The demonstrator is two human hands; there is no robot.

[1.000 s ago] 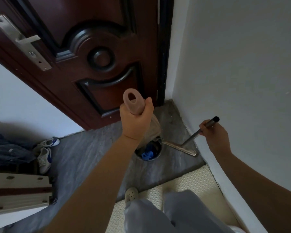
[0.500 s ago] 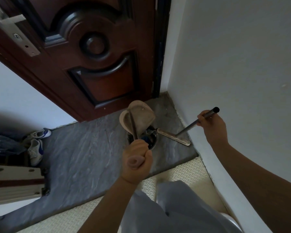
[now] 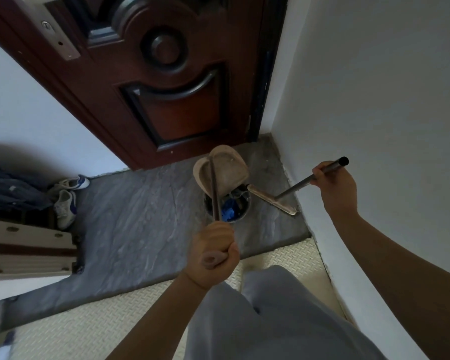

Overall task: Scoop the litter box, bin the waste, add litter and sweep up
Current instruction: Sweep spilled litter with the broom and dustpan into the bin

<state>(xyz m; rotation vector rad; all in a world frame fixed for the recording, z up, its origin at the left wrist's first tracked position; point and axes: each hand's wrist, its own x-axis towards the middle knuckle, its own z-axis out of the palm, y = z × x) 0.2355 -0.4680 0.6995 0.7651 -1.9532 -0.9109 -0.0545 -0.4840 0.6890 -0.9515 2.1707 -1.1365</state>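
**Mia:** What could go wrong here?

**Ben:** The dustpan (image 3: pixel 226 170) is tipped up over the little round bin (image 3: pixel 246 211), in the corner by the door (image 3: pixel 166 100). The bin's mouth looks small. If the pan swings to the side, I think the bits miss it and land on the floor (image 3: pixel 130 216).

**Mia:** Who holds the pan?

**Ben:** The left hand (image 3: pixel 213 253). Its fingers are curled tight round the soft pink end of the pan's long thin handle. That is far from the pan, so a small shake up here could be a big wobble down there.

**Mia:** And the other hand?

**Ben:** The right hand (image 3: pixel 334 188) holds the broom pole (image 3: pixel 296 187) near its top, with fingers wrapped round it. The broom head (image 3: pixel 270 201) lies on the floor, with its near end close against the bin. A bump from it could knock the bin over, I think.

**Mia:** What do the things look like?

**Ben:** The pan is beige, hard and smooth, shaped like a scoop with a round back. The pole is a shiny grey metal tube. The broom head is long, flat and thin. The bin is dark, and something blue (image 3: pixel 229 211) sits inside it. The floor is grey stone with wavy lines. The mat (image 3: pixel 89 320) near the feet is cream and bumpy.

**Mia:** Where is the litter box?

**Ben:** I cannot see it.
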